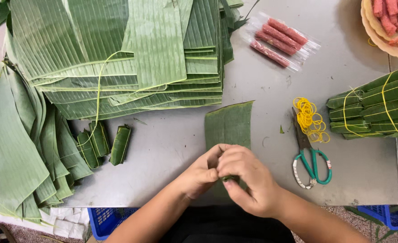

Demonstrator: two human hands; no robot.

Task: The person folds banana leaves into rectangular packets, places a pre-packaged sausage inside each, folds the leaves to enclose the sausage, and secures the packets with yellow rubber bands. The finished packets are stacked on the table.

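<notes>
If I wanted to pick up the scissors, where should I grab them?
Take the scissors by the green loop handles, coming from the near table edge. The handles point toward the person and lie bare, while the blades point away, their tips under the yellow rubber bands. A grip through the loops probably keeps fingers off the blades.

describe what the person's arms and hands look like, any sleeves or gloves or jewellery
Both arms are bare from the bottom edge of the picture up to the hands: no sleeves show. The left hand and the right hand wear no gloves, and no rings, watch or bracelet can be seen on the fingers or wrists that show. Dark clothing shows between the forearms at the bottom of the picture.
</notes>
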